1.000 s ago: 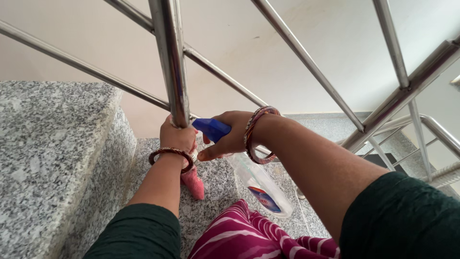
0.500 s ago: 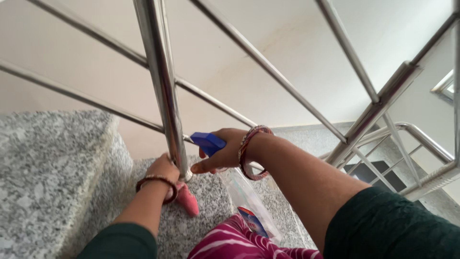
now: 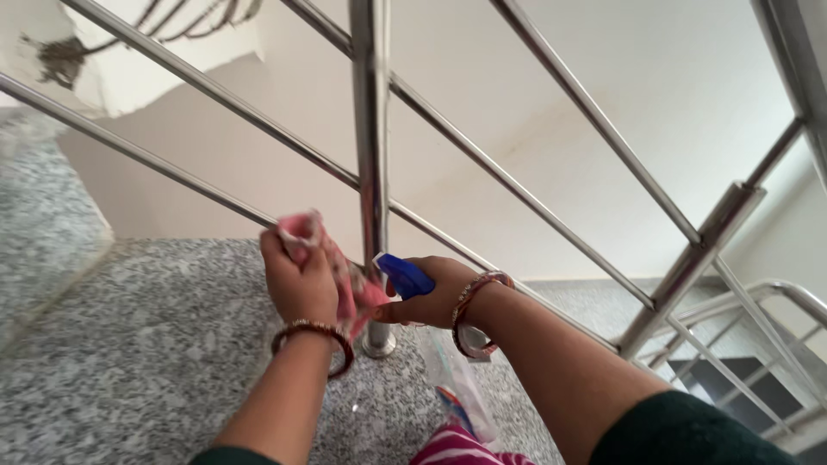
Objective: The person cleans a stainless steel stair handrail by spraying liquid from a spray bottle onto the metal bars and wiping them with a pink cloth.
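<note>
My left hand [image 3: 297, 280] grips a pink cloth [image 3: 345, 275] just left of the upright steel baluster post [image 3: 372, 172], near its lower end. The cloth hangs between my hand and the post. My right hand [image 3: 435, 297] holds a clear spray bottle [image 3: 461, 383] by its blue trigger head [image 3: 405, 277], right beside the post. The bottle body hangs down toward my lap. Both wrists wear bangles.
Slanted steel railing bars [image 3: 534, 207] cross the view behind the post. A speckled granite step [image 3: 146, 336] carries the post's base [image 3: 377, 343]. A second railing [image 3: 758, 344] and lower stairs lie at the right. Striped magenta fabric [image 3: 457, 448] shows at the bottom edge.
The view has shifted, so the post now stands mid-frame. My left hand has risen from the post's base with the pink cloth, now held higher. The right hand keeps the bottle.
</note>
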